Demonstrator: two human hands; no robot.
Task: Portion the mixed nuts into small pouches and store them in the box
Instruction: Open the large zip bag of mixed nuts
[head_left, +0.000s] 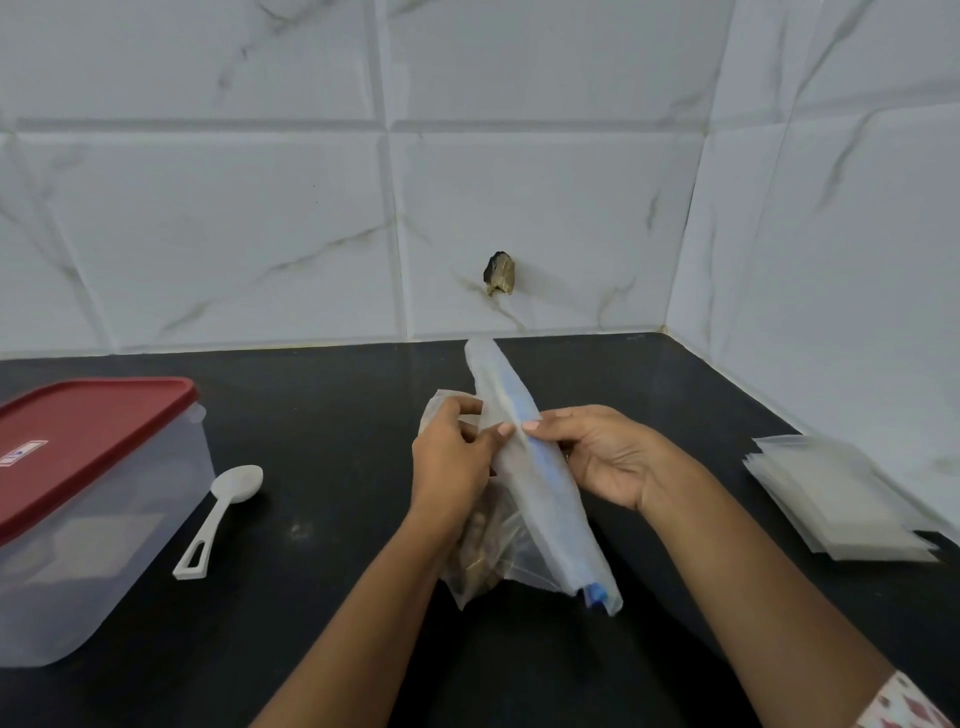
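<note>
Pinched thumb-to-finger, the left hand (452, 467) and right hand (597, 457) each hold one lip of the big zip bag (540, 499) over the dark counter (322, 441). Best to part the lips evenly and keep the mouth up, so nothing spills. Cloudy, crumpled plastic; brown mixed nuts (478, 556) sag low inside; a blue slider (594, 594) sits at the strip's near end.

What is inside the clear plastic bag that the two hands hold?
Low down, brown nuts show through the clear plastic zip bag. The left hand and folded film hide how many.
</note>
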